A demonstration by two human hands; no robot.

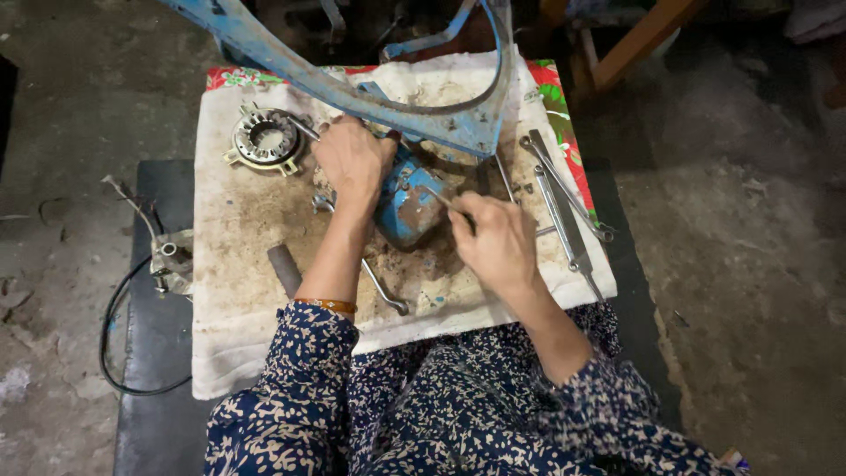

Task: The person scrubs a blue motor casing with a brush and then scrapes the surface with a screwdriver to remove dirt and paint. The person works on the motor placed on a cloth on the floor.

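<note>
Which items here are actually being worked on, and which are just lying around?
In use: left hand steadying the blue metal housing; right hand holding a thin tool against it.

Lying about: ring-shaped toothed part, wrenches, grey cylinder, wired part, blue frame.

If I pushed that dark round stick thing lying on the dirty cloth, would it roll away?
Probably a little. The dark cylinder looks round and smooth-sided, so a sideways push could roll it. The stained cloth is soft and wrinkled, which would likely slow it quickly. It looks like solid metal or rubber, so probably stiff and fairly heavy for its size.
</note>
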